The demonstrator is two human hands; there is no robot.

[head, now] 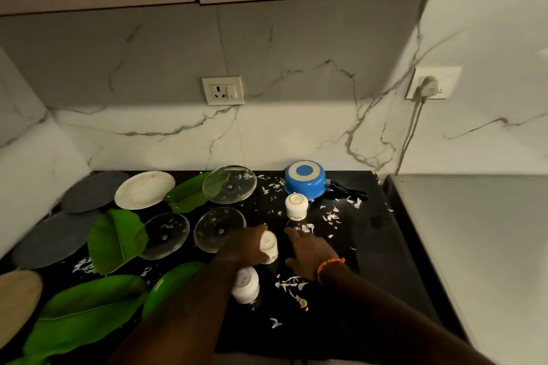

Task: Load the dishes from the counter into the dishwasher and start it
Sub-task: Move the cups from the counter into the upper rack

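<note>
On the black counter (370,234) my left hand (247,246) grips an upturned white cup (270,246) from its left side. A second white cup (246,284) stands upside down just in front of it, partly behind my left forearm. A third white cup (296,206) stands upside down farther back. My right hand (311,253) hovers open with fingers spread, to the right of the gripped cup and holding nothing. An upturned blue saucepan (305,179) with a black handle sits at the back.
Three glass lids (229,184) (220,228) (164,235), a white plate (144,190), grey plates (53,238), green leaf-shaped plates (114,238) and a wooden plate (17,302) cover the counter's left. White scraps litter the surface. A steel appliance top (480,234) lies to the right, a plugged cord (410,133) behind.
</note>
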